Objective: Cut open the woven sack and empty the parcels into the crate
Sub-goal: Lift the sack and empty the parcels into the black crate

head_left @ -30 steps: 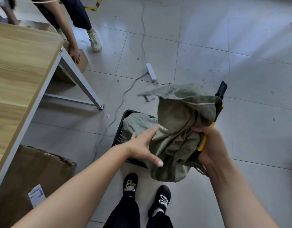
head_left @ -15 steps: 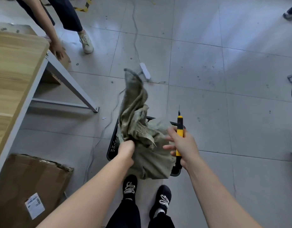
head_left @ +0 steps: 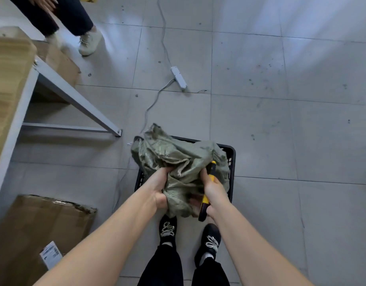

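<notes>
Both hands are bunching the crumpled grey-green woven plastic sack (head_left: 178, 164) directly above the black slatted plastic crate (head_left: 232, 159), which is sitting on the grey tiled floor (head_left: 281, 100) just ahead of the person's black shoes. The left hand (head_left: 159, 187) is clenching a fistful of the sack's near-left side. The right hand (head_left: 212, 187) is gripping the near-right side, its fingers closing around both the fabric and a yellow-and-black utility knife (head_left: 206, 195) lying along the palm, its far end pointing away over the crate. Whether the blade is out cannot be told.

The sack is hanging limp and looks close to empty. It is covering nearly the whole crate, so no parcels are showing; whether any are lying beneath it cannot be seen.

To do this step well, the person should be keeping the sack's opening facing down inside the crate's rim, lifting by the closed end and shaking so that anything caught in the folds is dropping in rather than beside it. The knife is the hazard: pressed against loose fabric near the other hand, it would be safer retracted or set down beside the crate before further shaking. The white power strip (head_left: 178, 79) and its cable beyond the crate are worth stepping clear of.
</notes>
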Tool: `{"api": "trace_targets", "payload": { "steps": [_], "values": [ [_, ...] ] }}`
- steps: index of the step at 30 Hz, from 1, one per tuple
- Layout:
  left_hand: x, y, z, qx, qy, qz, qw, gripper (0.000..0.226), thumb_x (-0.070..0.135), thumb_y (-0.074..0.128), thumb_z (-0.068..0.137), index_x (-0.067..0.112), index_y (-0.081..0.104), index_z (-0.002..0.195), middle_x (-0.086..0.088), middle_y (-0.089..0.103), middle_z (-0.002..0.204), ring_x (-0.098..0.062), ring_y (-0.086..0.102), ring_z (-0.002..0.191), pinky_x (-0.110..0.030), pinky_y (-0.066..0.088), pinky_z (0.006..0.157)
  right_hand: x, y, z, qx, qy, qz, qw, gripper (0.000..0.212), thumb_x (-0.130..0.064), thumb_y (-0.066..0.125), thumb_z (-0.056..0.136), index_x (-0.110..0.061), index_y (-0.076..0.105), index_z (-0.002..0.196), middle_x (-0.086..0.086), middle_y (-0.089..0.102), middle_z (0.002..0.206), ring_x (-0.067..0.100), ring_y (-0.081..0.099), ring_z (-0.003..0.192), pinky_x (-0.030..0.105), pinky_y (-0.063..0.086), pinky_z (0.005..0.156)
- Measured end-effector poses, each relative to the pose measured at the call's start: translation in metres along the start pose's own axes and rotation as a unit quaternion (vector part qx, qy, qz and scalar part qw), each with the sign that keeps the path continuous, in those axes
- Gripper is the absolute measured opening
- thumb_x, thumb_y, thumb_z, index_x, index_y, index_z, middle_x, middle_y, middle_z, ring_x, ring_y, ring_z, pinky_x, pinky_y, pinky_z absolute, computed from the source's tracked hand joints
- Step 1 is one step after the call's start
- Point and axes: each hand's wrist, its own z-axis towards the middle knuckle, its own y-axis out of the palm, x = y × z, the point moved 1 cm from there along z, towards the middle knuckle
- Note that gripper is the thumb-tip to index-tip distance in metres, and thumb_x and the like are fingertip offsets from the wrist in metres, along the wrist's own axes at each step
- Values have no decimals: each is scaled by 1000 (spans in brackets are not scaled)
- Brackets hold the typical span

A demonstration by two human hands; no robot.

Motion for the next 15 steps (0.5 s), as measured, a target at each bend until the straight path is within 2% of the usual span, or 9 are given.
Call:
{"api": "trace_targets", "payload": {
  "steps": [3, 5, 7, 8, 10, 11, 13, 15],
  "values": [
    [14, 14, -3, -16, -6, 40, 999, 42, 35, 53, 90, 1, 65, 111, -21, 62, 121, -36, 59, 114, -53, 42, 101, -9, -2, 1, 29, -75, -53, 995, 46, -66, 67, 70, -24, 65, 89, 8, 72, 98, 33, 69, 93, 54, 59, 77],
    [20, 19, -5, 2, -3, 62, 998, 41, 34, 51, 91, 0, 66, 108, -21, 67, 112, -34, 67, 100, -51, 48, 91, -14, -9, 0, 88, -160, -148, 972, 37, -68, 62, 64, -35, 64, 79, 3, 71, 86, 30, 68, 86, 54, 57, 78],
    [25, 22, -11, 24, 12, 84, 996, 38, 32, 50, 93, -1, 69, 100, -20, 72, 97, -32, 72, 80, -46, 52, 78, -20, -18, -3, 138, -267, -243, 922, 21, -52, 58, 68, -37, 62, 83, 2, 66, 83, 31, 65, 82, 52, 57, 76],
    [28, 24, -14, 33, 22, 94, 995, 37, 31, 49, 93, 0, 69, 96, -19, 73, 91, -31, 72, 74, -44, 53, 74, -23, -20, -6, 141, -309, -266, 902, 24, -41, 58, 68, -34, 63, 90, 4, 65, 89, 31, 64, 84, 52, 56, 79],
    [32, 26, -16, 47, 45, 107, 992, 36, 29, 47, 95, 2, 69, 89, -17, 74, 81, -29, 72, 72, -40, 54, 68, -26, -22, -10, 66, -343, -287, 892, 49, -28, 62, 64, -34, 61, 112, 4, 67, 102, 23, 64, 90, 48, 55, 84],
    [33, 29, -16, 52, 52, 113, 991, 35, 29, 47, 95, 3, 69, 88, -16, 74, 78, -29, 70, 74, -40, 54, 67, -25, -22, -14, 1, -338, -280, 899, 57, -24, 65, 62, -37, 59, 118, -2, 69, 99, 15, 62, 86, 42, 55, 81],
    [34, 36, -17, 42, 56, 102, 992, 34, 30, 48, 94, 4, 69, 89, -17, 74, 81, -30, 68, 81, -40, 54, 69, -23, -17, -24, -111, -306, -240, 915, 57, -15, 75, 64, -35, 62, 116, -13, 71, 85, 4, 62, 74, 26, 51, 69],
    [35, 43, -19, 24, 58, 84, 994, 34, 29, 50, 92, 2, 69, 93, -18, 73, 89, -31, 67, 87, -43, 53, 74, -21, -16, -27, -129, -294, -217, 922, 49, -14, 82, 68, -31, 64, 111, -12, 73, 85, 4, 65, 71, 18, 49, 62]
  ]
}}
